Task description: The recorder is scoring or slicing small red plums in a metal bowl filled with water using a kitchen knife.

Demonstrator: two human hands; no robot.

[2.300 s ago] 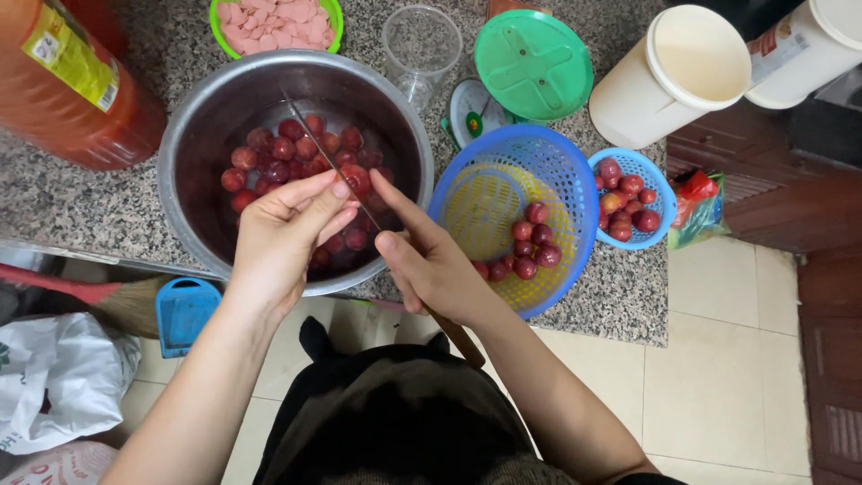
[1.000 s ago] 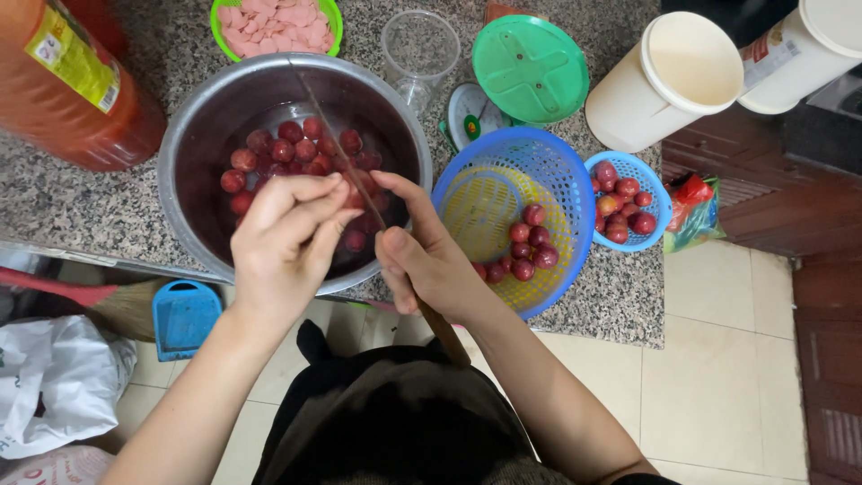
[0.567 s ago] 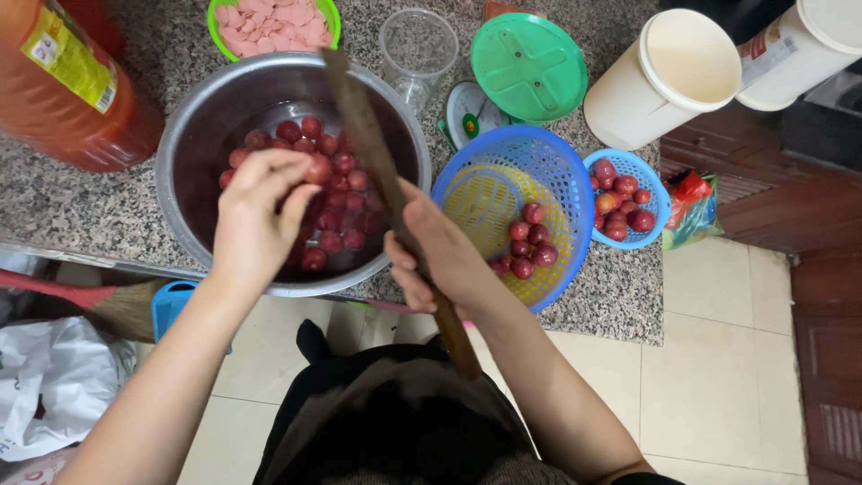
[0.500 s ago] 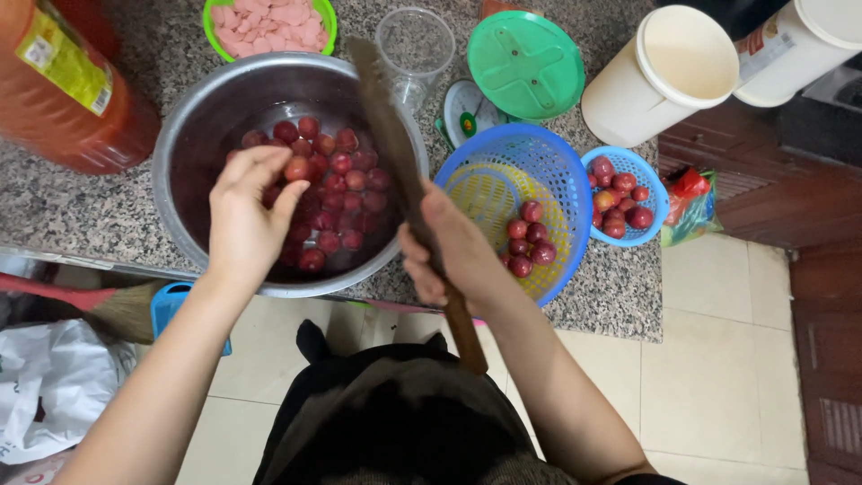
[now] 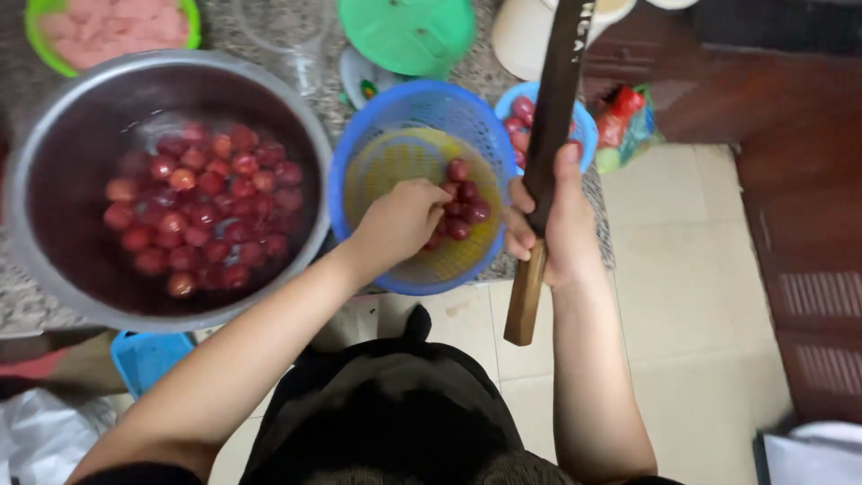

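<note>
My right hand (image 5: 555, 220) grips a long knife (image 5: 549, 135) with a wooden handle, blade pointing up and away over the counter's right end. My left hand (image 5: 400, 220) reaches into the large blue basket (image 5: 355, 153), fingers curled down on the small red fruits (image 5: 462, 208) lying there; whether it holds one I cannot tell. A big steel bowl (image 5: 54, 126) at the left holds many red fruits (image 5: 202, 207). A smaller blue basket (image 5: 584, 121) with more red fruits sits behind the knife.
A green bowl of pink pieces (image 5: 108, 27) stands at the back left, a green lid (image 5: 409, 31) and a clear cup (image 5: 287, 27) behind the baskets. The granite counter edge (image 5: 27, 310) runs along the front; tiled floor (image 5: 682, 296) lies to the right.
My left hand left the steel bowl and moved right into the large blue basket. My right hand swung the knife right, its blade now over the small basket. The camera moved closer.
</note>
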